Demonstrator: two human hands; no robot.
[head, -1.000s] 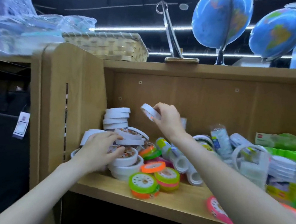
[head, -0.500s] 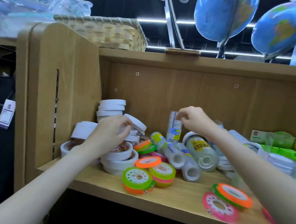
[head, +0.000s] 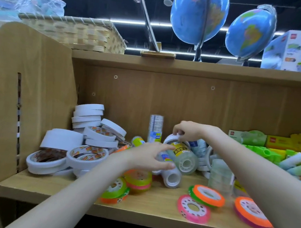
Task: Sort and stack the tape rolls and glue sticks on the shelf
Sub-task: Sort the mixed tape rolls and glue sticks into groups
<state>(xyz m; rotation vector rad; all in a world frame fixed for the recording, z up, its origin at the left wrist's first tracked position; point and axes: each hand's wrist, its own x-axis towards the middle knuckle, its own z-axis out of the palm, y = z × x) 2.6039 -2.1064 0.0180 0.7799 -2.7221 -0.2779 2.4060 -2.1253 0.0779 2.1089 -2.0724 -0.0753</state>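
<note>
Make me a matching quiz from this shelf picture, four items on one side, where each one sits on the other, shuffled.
Things:
1. wicker basket
2. white tape stack
3. pink tape roll
4. upright clear tape sleeve

Places:
A. flat near the shelf's front edge
B. standing against the back panel
C. on top of the shelf unit
D. back left corner of the shelf

Pairs: 1-C, 2-D, 3-A, 4-B

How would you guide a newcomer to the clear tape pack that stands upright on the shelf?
Start at the wooden back panel of the shelf. Just left of the right hand, one clear tape pack stands against it. Unlike the packs lying tipped nearby, it is upright.
</note>
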